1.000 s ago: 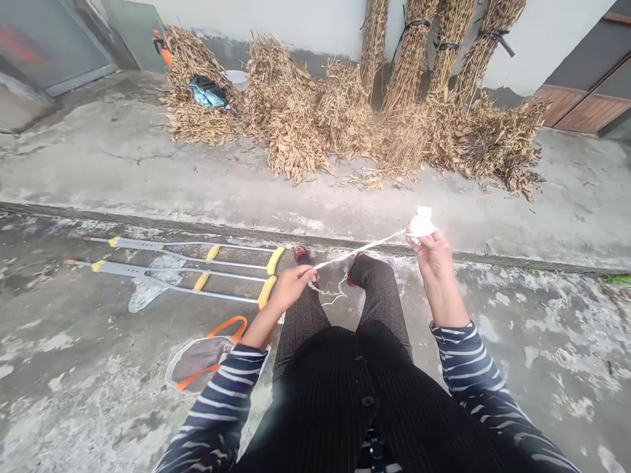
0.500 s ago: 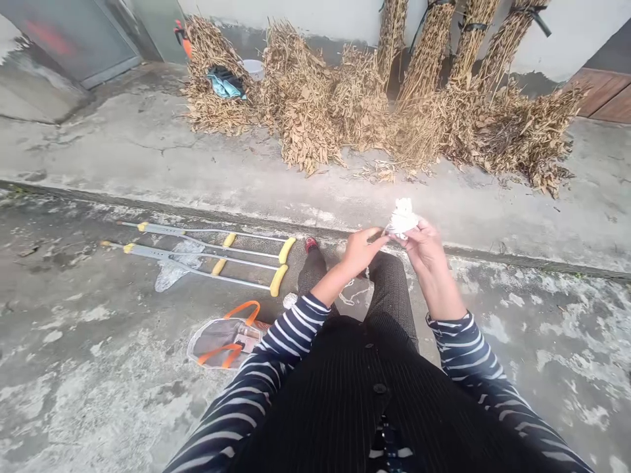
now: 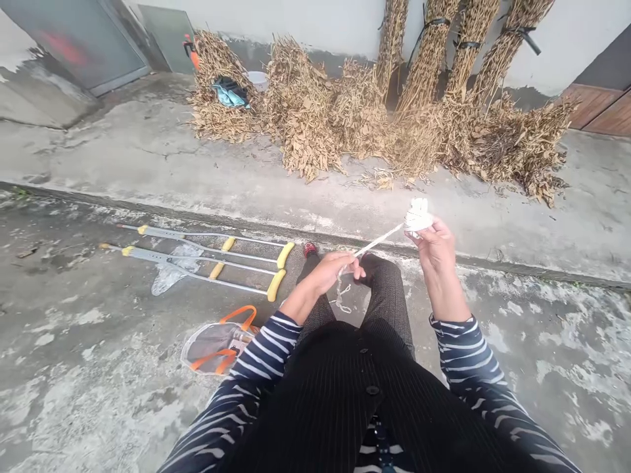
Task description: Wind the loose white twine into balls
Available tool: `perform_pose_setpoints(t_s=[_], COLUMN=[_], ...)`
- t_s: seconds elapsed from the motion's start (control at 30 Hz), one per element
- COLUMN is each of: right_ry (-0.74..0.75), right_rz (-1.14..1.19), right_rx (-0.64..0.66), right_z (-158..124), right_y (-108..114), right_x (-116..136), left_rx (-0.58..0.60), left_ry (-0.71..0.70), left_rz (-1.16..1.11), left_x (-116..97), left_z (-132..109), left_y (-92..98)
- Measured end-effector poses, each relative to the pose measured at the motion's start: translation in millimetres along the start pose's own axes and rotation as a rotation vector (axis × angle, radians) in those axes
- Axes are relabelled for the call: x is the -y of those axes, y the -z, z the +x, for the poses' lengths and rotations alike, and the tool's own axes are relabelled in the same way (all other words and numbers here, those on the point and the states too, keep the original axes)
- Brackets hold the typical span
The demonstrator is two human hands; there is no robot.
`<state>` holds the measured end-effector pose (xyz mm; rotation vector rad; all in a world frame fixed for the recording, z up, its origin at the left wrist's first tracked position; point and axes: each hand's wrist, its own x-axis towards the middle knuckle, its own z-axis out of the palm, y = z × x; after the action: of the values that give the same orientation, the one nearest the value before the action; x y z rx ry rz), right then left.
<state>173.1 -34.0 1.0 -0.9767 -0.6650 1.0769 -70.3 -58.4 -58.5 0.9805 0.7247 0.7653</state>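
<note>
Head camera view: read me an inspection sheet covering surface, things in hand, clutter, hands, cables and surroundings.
Surface: grey concrete ground, patchy and stained, with a raised concrete ledge ahead.
Things in hand: wound white bundle, with white cord running from it to the left hand; slack cord shows between the legs.
Clutter: two crutches lying on the ground, clear plastic partly beneath them, a bag with orange handles nearby.
Hands: left grips the cord; right hand holds the bundle.
Cables: nothing seen.
Surroundings: dried stalks piled along a pale wall; tied stalk bundles against it.
</note>
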Motion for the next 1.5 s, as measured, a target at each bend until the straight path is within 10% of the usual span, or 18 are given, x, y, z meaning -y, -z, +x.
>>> perform_pose_setpoints(t_s=[0.23, 0.53, 0.8, 1.2, 1.5], right_ry=[-0.057, -0.041, -0.043, -0.090, -0.029], right_rz=[0.016, -0.118, -0.154, -0.121, -0.111], right_rx=[0.035, 0.059, 0.050, 0.114, 0.133], right_z=[-3, -9, -10, -9, -21], right_y=[-20, -33, -31, -31, -38], right_x=[-1, -13, -16, -15, -3], left_rx=[-0.510, -0.297, -0.314, -0.072, -0.277], left_ry=[-0.168, -0.402, -0.368, -0.127, -0.063], left_rz=[0.765, 0.200, 0.532, 0.016, 0.307], left_x=[4, -5, -14, -37, -24], left_z=[17, 69, 55, 42, 62], left_y=[25.5, -53.0, -41.9, -31.2, -27.2])
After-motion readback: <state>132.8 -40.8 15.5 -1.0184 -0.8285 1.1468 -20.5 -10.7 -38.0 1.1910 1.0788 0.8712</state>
